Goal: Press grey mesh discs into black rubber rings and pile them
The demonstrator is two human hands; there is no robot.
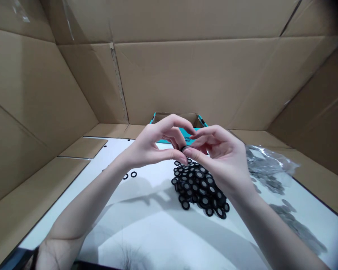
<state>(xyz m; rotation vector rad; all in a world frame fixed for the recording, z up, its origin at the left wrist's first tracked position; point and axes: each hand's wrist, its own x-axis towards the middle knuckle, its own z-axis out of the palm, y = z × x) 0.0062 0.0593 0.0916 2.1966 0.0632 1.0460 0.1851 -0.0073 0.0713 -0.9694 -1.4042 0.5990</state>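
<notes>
Above the white table my left hand (pixel 163 140) and my right hand (pixel 218 148) meet, thumbs and fingers pinched round one small black ring (pixel 185 149). Much of that ring is covered by the fingertips. Just beneath lies a heap of black rings with grey centres (pixel 198 187), partly behind my right hand. Near my left forearm a few loose black rings (pixel 133 174) lie on the table, and their middles look open. To the right of my right forearm, thin grey discs (pixel 298 225) are spread out in a loose pile.
Behind my hands stands a turquoise-edged cardboard box (pixel 201 120). A clear plastic bag (pixel 270 161) with grey discs about it lies at the right. Tall cardboard walls (pixel 197 78) enclose the white table (pixel 157 232) at the back and both sides.
</notes>
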